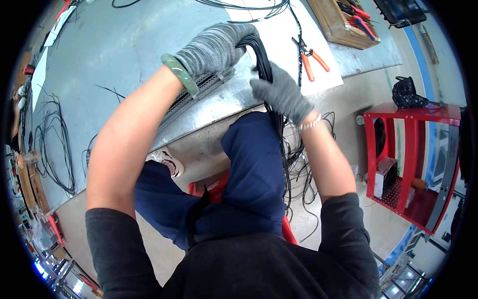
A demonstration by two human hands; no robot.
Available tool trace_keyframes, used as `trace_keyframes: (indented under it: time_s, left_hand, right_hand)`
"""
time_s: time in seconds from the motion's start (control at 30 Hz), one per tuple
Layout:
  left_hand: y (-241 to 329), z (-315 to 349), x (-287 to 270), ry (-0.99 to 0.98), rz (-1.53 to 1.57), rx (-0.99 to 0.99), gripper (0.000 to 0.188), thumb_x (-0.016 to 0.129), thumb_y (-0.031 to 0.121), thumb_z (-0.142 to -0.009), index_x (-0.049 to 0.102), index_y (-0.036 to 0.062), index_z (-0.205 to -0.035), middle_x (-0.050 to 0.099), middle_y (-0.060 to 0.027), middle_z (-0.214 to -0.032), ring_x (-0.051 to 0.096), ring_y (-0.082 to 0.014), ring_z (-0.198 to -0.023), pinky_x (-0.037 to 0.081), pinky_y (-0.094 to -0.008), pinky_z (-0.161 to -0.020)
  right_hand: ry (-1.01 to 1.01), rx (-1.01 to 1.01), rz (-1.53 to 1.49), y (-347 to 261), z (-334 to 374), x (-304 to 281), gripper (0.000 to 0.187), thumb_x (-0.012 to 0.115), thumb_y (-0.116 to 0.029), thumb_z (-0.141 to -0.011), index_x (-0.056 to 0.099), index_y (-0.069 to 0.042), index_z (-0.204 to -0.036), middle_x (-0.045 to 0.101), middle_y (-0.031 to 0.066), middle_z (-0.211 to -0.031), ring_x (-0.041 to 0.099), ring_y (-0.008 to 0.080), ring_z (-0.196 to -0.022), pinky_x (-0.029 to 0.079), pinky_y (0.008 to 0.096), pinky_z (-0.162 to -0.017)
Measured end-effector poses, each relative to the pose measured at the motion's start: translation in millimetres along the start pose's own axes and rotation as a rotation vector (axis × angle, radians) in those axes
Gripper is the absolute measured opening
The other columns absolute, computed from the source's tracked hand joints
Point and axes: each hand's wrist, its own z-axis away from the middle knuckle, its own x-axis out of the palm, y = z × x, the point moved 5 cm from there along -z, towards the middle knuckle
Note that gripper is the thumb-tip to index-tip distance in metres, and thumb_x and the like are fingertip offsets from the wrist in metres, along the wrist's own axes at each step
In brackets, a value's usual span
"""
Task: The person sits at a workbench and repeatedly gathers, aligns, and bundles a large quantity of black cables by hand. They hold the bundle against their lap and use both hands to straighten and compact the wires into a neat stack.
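I see a grey metal tabletop [124,55] filling the upper left of the view. On it, a white sheet [286,35] carries orange-handled pliers [311,59]. Beyond the sheet sits a wooden tray [334,25] holding more red- and blue-handled tools [359,17]. Loose black wire loops [52,144] lie along the tabletop's left part. A grey slotted cable duct [196,92] rests at the tabletop's near edge. To my right stands a red metal shelf cart [413,159], with a dark patterned bag [407,93] on its top and a small box [383,177] on a lower shelf. A red stool [219,192] shows beneath blue trousers [249,169].
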Motion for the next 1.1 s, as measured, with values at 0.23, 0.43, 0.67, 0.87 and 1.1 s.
trace_keyframes:
  time_s: [0.23, 0.43, 0.67, 0.87, 1.1]
  left_hand:
    - [-1.4, 7.3, 0.9, -0.144, 0.564, 0.003, 0.043, 0.06, 0.001, -0.083, 0.056, 0.0085, -0.125, 0.064, -0.0042, -0.102, 0.058, -0.0127, -0.095, 0.049, -0.0293, -0.089]
    - [3.7, 3.1, -8.8, -0.268, 0.583, 0.093, 0.043, 0.062, 0.002, -0.08, 0.057, 0.0053, -0.122, 0.066, -0.0061, -0.099, 0.058, -0.0153, -0.095, 0.047, -0.0322, -0.092]
    - [-12.7, 13.3, -15.4, -0.145, 0.313, 0.013, 0.052, 0.067, 0.03, -0.085, 0.051, 0.006, -0.129, 0.065, -0.0107, -0.107, 0.059, -0.0188, -0.101, 0.046, -0.0346, -0.093]
    - [6.3, 29.2, -31.1, -0.1, 0.401, -0.043, 0.049, 0.064, 0.018, -0.084, 0.051, 0.0071, -0.13, 0.066, -0.0113, -0.103, 0.062, -0.018, -0.097, 0.047, -0.0326, -0.091]
    - [2.3, 35.7, -38.7, -0.078, 0.209, -0.134, 0.045, 0.06, 0.012, -0.082, 0.052, 0.0023, -0.125, 0.065, -0.0223, -0.098, 0.063, -0.0349, -0.096, 0.048, -0.0387, -0.087]
  right_hand:
    - [-0.305, 0.161, -0.507, -43.2, 51.7, -10.9, 0.025, 0.061, -0.02, -0.089, 0.052, 0.0, -0.101, 0.056, 0.005, -0.064, 0.054, 0.0137, -0.044, 0.046, 0.0251, -0.043]
    - [-0.57, 0.107, -1.191, -49.5, 8.7, 13.3, 0.026, 0.066, -0.024, -0.084, 0.055, -0.006, -0.098, 0.054, -0.0003, -0.068, 0.056, 0.012, -0.053, 0.05, 0.028, -0.047]
    - [-0.336, 0.114, -0.95, -55.8, -1.2, 2.5, 0.029, 0.065, -0.032, -0.087, 0.058, -0.007, -0.099, 0.056, -0.0019, -0.071, 0.054, 0.0083, -0.055, 0.048, 0.0239, -0.048]
    - [-0.359, 0.062, -1.071, -56.7, -7.2, 4.1, 0.042, 0.065, -0.047, -0.086, 0.061, -0.006, -0.097, 0.06, 0.0007, -0.076, 0.056, 0.009, -0.061, 0.048, 0.0225, -0.053]
    - [-0.134, -0.064, -0.657, -87.2, -2.0, 2.6, 0.044, 0.059, -0.043, -0.091, 0.061, 0.001, -0.095, 0.057, 0.0046, -0.064, 0.054, 0.0101, -0.051, 0.047, 0.0221, -0.048]
